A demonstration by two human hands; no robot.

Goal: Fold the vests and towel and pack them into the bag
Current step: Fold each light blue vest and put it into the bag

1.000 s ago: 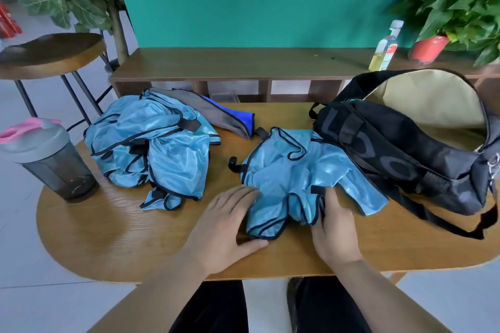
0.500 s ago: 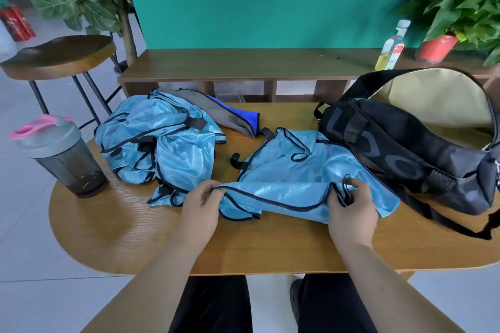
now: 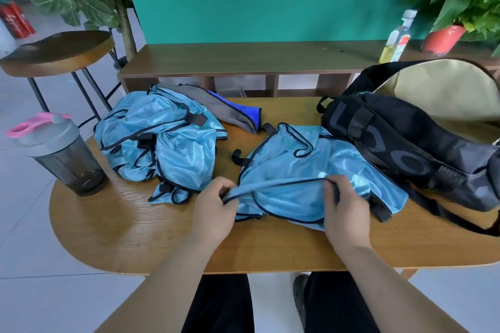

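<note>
A light blue vest [image 3: 295,170] with black trim lies in the middle of the wooden table [image 3: 130,227]. My left hand [image 3: 213,211] pinches its near edge on the left, and my right hand [image 3: 343,208] pinches the same edge on the right, lifting a fold between them. A crumpled heap of more blue vests [image 3: 159,140] sits to the left. Behind it lies a grey and blue towel [image 3: 232,111]. The black bag [image 3: 405,143] stands at the right, its top open and its beige lining showing.
A grey shaker bottle [image 3: 62,154] with a pink lid stands at the table's left edge. Behind the table runs a low wooden shelf [image 3: 243,59] with a small bottle [image 3: 396,38] and a potted plant [image 3: 446,35]. A stool [image 3: 56,48] stands at the far left.
My hands went from pressing flat on the bunched vest to pinching its near edge and lifting it. They have since drawn closer together along that edge.
</note>
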